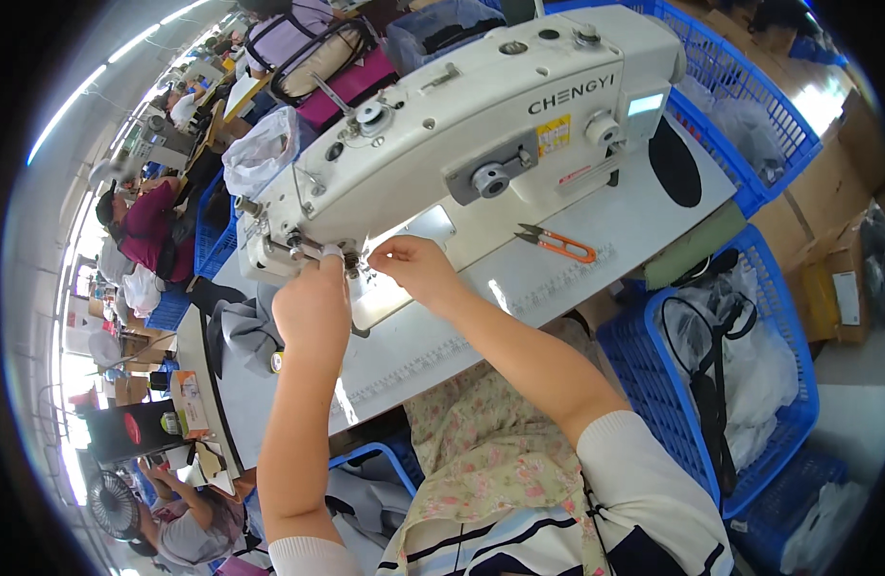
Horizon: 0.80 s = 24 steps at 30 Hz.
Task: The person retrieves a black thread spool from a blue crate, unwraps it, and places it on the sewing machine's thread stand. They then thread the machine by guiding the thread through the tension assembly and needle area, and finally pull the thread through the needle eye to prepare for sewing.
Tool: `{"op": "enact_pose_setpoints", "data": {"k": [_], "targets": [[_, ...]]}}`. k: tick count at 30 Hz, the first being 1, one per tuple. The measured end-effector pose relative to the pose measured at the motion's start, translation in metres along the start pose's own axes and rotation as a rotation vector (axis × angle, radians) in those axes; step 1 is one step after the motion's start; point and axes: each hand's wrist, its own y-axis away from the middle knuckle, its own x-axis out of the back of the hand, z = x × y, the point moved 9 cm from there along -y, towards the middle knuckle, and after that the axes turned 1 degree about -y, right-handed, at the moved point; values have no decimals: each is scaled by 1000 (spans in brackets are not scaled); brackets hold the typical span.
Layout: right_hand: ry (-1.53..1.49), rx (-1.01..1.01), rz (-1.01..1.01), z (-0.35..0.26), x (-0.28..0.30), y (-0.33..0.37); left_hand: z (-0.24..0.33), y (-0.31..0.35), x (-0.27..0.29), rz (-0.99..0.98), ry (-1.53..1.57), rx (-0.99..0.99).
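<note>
A white industrial sewing machine [404, 134] stands on the pale worktable in front of me. My left hand [315, 303] is raised to the needle end of its head, fingers bent together against the metal parts there. What they hold, if anything, is hidden. Just right of the needle area, my right hand [415, 271] makes a pinch with thumb and forefinger; anything between them is too small to name. Both hands are close together over the metal needle plate [380, 300]. To the right on the tabletop lie orange-handled thread snips [557, 244], apart from my hands.
Grey fabric [248, 331] lies at the table's left end. A black oval piece [675, 161] rests by the machine's right end. Blue baskets [644, 355] with plastic bags and black straps stand at the right. Other people [154, 226] sit at work on the left.
</note>
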Motion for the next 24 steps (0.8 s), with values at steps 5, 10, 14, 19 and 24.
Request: {"op": "enact_pose_setpoints", "data": {"k": [5, 10, 14, 19, 24], "targets": [[-29, 0, -9, 11, -6, -5, 2, -5, -3, 15, -56, -12], [-93, -54, -30, 13, -9, -3, 4, -4, 0, 81, -106, -24], [-97, -26, -10, 23, -7, -9, 6, -6, -3, 24, -115, -18], [-54, -43, -9, 14, -10, -4, 4, -5, -2, 62, -149, -2], [80, 11, -9, 11, -13, -3, 8, -9, -3, 28, -163, -9]]}}
